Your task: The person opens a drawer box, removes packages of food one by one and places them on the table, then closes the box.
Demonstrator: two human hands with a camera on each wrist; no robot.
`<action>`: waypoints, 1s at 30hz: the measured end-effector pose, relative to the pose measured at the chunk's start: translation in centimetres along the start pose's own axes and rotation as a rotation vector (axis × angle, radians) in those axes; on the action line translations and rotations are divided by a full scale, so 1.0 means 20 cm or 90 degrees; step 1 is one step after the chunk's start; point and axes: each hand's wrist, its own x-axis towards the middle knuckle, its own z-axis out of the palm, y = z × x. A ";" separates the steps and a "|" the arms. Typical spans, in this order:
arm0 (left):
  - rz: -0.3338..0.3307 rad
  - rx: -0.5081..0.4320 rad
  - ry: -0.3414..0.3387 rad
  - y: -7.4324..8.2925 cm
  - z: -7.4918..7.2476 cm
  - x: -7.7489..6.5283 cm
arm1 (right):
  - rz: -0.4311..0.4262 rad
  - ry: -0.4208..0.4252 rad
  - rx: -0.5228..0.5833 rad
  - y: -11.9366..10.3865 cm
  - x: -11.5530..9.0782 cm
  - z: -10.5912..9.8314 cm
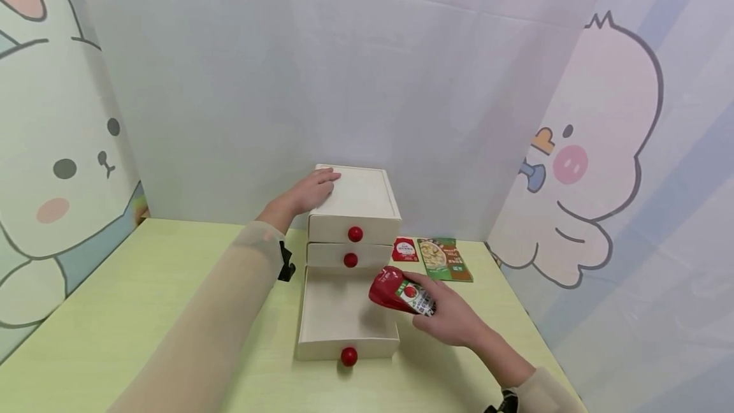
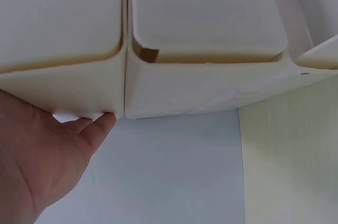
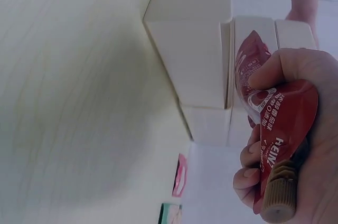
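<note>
A white three-drawer cabinet (image 1: 361,196) with red knobs stands on the table, its bottom drawer (image 1: 327,314) pulled out and the upper two pushed in. My left hand (image 1: 312,191) rests on the cabinet's top left edge. Close up in the left wrist view, the fingertips of that hand (image 2: 45,152) lie at the edge of the top section. Over the right side of the pulled-out drawer, my right hand (image 1: 450,314) grips a red ketchup pouch (image 1: 388,287). The right wrist view shows the pouch (image 3: 288,118) tilted, with its ribbed brown cap (image 3: 280,195) near the palm.
Behind my right hand, a small red packet (image 1: 404,250) and a green and brown food packet (image 1: 446,260) lie flat on the pale yellow-green table (image 1: 201,260). A grey backdrop curtain (image 1: 258,81) and cartoon-printed side panels (image 1: 608,145) stand around it.
</note>
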 end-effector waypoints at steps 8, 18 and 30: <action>-0.008 0.004 -0.002 0.00 0.00 0.00 | 0.015 0.046 -0.013 0.14 0.03 -0.01; -0.006 0.006 0.001 0.00 0.01 0.00 | 0.032 0.048 -0.070 0.26 0.11 0.00; -0.004 -0.005 0.004 0.01 0.01 0.01 | 0.045 0.025 -0.066 0.33 0.18 0.03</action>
